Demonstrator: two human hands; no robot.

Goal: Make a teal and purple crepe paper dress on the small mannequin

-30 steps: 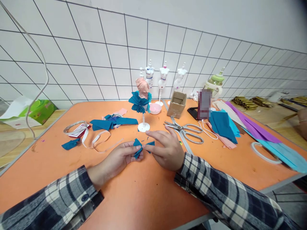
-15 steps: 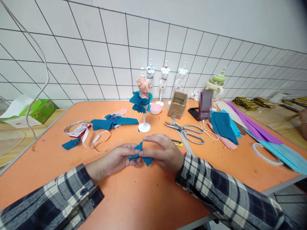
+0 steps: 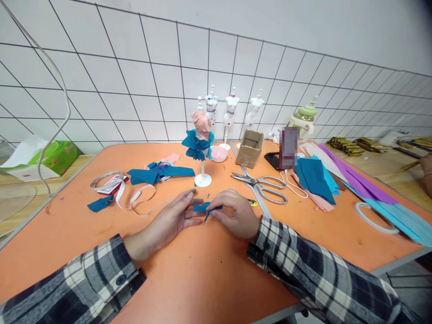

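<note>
A small folded piece of teal crepe paper (image 3: 202, 208) lies low over the orange table (image 3: 189, 279), held between both hands. My left hand (image 3: 168, 222) pinches its left end with thumb and fingers. My right hand (image 3: 234, 215) is curled and pinches its right end. Behind them stands a small mannequin on a white stand (image 3: 201, 144) dressed in pink paper with a teal pleated bow.
Large scissors (image 3: 261, 184) lie to the right of my hands. Teal strips (image 3: 162, 172), white ribbon (image 3: 135, 195), a cardboard box (image 3: 249, 147), a pink dish (image 3: 218, 153), three bare mannequins (image 3: 231, 110), stacked coloured paper sheets (image 3: 337, 177) and a tape ring (image 3: 371, 216) surround the work spot.
The hands lowered the teal piece toward the table and pressed it flatter; the right hand went from spread fingers to a curled pinch.
</note>
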